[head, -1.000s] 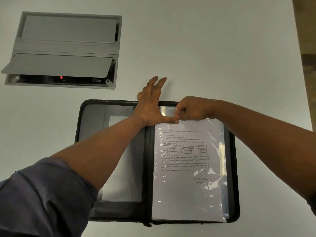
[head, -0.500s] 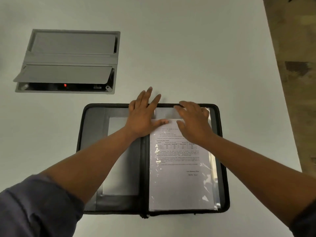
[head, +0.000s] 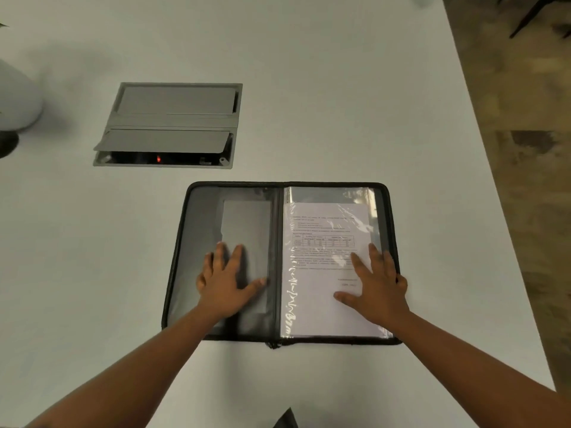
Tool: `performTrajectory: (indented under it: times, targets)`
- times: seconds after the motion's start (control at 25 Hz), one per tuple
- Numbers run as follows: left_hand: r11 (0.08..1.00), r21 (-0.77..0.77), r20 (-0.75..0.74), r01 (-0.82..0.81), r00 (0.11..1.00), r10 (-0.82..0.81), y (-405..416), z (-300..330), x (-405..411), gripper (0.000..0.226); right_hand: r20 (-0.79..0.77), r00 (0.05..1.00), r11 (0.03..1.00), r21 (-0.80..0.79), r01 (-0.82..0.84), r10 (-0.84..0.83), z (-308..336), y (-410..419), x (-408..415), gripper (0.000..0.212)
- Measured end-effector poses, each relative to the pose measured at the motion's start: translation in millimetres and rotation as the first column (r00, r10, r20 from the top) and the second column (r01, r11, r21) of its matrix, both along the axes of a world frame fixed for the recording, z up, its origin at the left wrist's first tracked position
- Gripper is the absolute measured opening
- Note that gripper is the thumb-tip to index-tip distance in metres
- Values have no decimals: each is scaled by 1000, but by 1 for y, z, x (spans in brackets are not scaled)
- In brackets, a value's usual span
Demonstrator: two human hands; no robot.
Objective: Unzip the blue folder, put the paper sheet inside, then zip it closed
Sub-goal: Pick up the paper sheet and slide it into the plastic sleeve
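Observation:
The folder (head: 197, 242) lies open flat on the white table, dark zip edging all round, its inside grey. The printed paper sheet (head: 321, 257) sits inside a clear plastic sleeve on the right half. My left hand (head: 224, 282) rests flat with spread fingers on the left inner panel. My right hand (head: 378, 285) presses flat on the sheet's lower right, its outer fingers at the folder's right edge. Neither hand holds anything.
A grey cable box (head: 168, 126) with raised flaps and a red light is set into the table beyond the folder. A white rounded object (head: 15, 97) stands at the far left. The table's right edge (head: 494, 211) runs diagonally, with floor beyond.
Both hands slid from the folder's top edge down to its lower half. The right hand, pinching at the sleeve's top a second ago, now lies flat.

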State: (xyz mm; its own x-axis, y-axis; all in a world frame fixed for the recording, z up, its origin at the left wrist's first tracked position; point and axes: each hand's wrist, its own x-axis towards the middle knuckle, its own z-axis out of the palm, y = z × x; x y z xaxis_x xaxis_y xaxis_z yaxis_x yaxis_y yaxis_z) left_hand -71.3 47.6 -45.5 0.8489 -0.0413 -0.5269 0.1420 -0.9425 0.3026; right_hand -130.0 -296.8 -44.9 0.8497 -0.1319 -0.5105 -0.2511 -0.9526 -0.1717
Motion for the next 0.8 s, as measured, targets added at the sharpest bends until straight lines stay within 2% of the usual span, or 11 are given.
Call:
performTrajectory:
  times: [0.2,0.36,0.48,0.6,0.8]
  targets:
    - [967,49,8,-251,968,251,44,6,-29,104,-47,983,984,10,177,-176,5,2,-30,110]
    - [895,-54,36,-443,895,445,60,9,-29,93,-80,958,960,24,278,-275,8,1,-42,110]
    - [855,-137,35,-501,860,510,67,11,-24,79,-61,962,964,5,267,-266,10,0,-44,107]
    - [805,-165,-13,-570,817,576,74,13,-15,80,-18,956,956,9,294,-294,14,-2,-44,106]
    - [760,-140,-41,-635,770,636,80,14,-7,76,-15,958,958,-11,287,-287,16,-1,-45,106]
